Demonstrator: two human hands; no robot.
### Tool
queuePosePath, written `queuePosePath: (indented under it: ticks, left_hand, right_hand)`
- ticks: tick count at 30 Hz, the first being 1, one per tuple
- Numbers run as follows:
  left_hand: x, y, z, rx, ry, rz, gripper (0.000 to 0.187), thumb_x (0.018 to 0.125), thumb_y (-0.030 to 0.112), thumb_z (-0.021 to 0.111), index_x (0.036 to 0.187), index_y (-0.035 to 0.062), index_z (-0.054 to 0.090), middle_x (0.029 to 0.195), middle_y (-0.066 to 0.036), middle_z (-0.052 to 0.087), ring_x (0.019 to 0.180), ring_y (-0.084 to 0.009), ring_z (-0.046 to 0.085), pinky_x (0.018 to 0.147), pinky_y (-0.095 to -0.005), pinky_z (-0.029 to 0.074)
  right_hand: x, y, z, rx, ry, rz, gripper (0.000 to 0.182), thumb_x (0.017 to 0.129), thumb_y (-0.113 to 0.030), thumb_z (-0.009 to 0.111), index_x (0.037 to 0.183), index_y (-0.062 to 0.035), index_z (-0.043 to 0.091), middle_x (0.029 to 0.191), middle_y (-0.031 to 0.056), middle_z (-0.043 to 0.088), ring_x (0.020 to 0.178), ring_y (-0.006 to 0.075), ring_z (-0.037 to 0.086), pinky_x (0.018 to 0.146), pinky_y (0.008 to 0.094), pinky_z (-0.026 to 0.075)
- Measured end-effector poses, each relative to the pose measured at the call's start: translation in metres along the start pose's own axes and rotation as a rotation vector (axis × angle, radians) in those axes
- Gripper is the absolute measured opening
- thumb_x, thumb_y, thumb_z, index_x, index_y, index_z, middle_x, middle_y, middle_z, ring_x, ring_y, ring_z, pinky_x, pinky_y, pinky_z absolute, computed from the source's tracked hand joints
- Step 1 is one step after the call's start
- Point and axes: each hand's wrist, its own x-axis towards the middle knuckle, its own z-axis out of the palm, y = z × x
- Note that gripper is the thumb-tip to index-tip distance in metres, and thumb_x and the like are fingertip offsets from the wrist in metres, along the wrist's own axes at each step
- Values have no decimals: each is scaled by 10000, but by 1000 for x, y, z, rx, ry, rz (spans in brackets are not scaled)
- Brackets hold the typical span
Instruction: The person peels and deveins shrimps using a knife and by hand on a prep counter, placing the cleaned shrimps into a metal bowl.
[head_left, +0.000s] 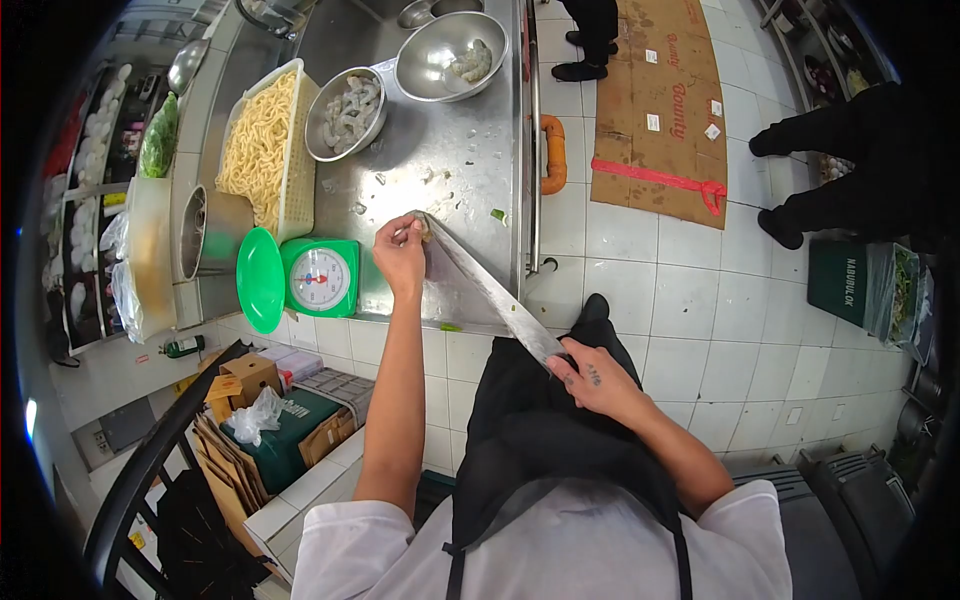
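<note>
My right hand [590,378] is wrapped round the handle end of a long knife [495,295], whose blade slants up and left across the steel table's front edge. At the blade's tip, my left hand [402,243] pinches a small greyish piece, seemingly a shrimp [424,228]. Beyond the hands, a metal bowl [345,113] holds several grey shrimp, and a larger steel bowl [450,56] holds a few more. Small scraps and water drops lie on the steel table [455,180].
A basket of noodles [262,150] and a green scale [320,277] stand at the left of the table. Two people in dark trousers [840,135] stand at the right, near flattened cardboard [660,110] and a green crate [840,283]. An orange handle [553,155] juts from the table's edge.
</note>
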Motion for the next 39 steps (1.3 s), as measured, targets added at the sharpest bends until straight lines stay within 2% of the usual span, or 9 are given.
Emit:
queuePosePath:
  ticks: [2, 3, 5, 8, 24, 27, 29, 32, 39]
  left_hand:
    - [0, 0, 0, -18, 3, -11, 191, 833, 8, 667, 1000, -74, 625, 903, -121, 670, 782, -142, 641, 680, -242, 515]
    - [0, 0, -1, -17, 3, -12, 191, 833, 8, 667, 1000, -74, 625, 903, -121, 670, 782, -142, 641, 680, -242, 515]
    - [1, 0, -2, 16, -13, -7, 190, 826, -5, 666, 1001, -69, 628, 903, -112, 669, 770, -131, 629, 671, -235, 508]
    - [5, -13, -1, 32, 36, 23, 148, 801, -9, 681, 940, -49, 649, 874, -106, 674, 742, -141, 635, 649, -253, 512]
    - [2, 1, -3, -61, -22, -41, 150, 835, -12, 652, 976, -62, 637, 892, -95, 665, 753, -118, 619, 680, -233, 507]
    - [3, 1, -4, -40, -33, -47, 154, 835, -9, 655, 978, -62, 636, 893, -91, 665, 757, -119, 617, 685, -232, 507]
    - [3, 1, -5, -41, -43, -37, 157, 831, -7, 662, 978, -58, 639, 899, -88, 665, 767, -121, 617, 699, -237, 506]
    - [4, 1, -6, -26, -41, -31, 155, 829, -7, 665, 976, -51, 643, 905, -87, 666, 781, -126, 619, 715, -245, 506]
    - [4, 0, -7, -73, -49, -53, 151, 827, -5, 669, 972, -42, 649, 903, -84, 668, 786, -129, 622, 716, -243, 502]
  right_hand:
    - [2, -7, -5, 36, -125, 198, 295, 955, -274, 518, 904, 17, 507, 604, 188, 577, 460, 286, 571, 479, 389, 422]
    - [2, -5, -4, 36, -126, 198, 295, 955, -274, 518, 904, 17, 507, 604, 188, 577, 460, 286, 571, 479, 389, 422]
    - [2, -2, -3, 125, -129, 184, 318, 963, -301, 507, 900, 11, 505, 555, 127, 542, 395, 178, 518, 426, 340, 402]
    - [1, -5, -6, 186, -173, 205, 322, 966, -306, 498, 912, 11, 510, 538, 88, 522, 404, 159, 517, 429, 328, 413]
    - [4, -3, -9, 90, -118, 188, 329, 965, -304, 504, 886, 15, 498, 520, 142, 524, 377, 194, 510, 440, 359, 403]
    - [5, 0, -10, 26, -104, 162, 320, 964, -303, 508, 849, -6, 484, 531, 75, 504, 411, 156, 515, 435, 316, 417]
    - [4, -2, -11, -73, 7, 52, 278, 940, -254, 540, 895, 19, 509, 620, 237, 556, 575, 410, 564, 548, 448, 413]
    - [3, -4, -14, -46, -10, 102, 256, 932, -231, 548, 902, 21, 516, 652, 249, 559, 672, 455, 554, 588, 475, 407]
    - [1, -9, -13, -44, -40, 82, 264, 939, -240, 540, 897, 20, 519, 645, 248, 559, 641, 445, 561, 570, 466, 409]
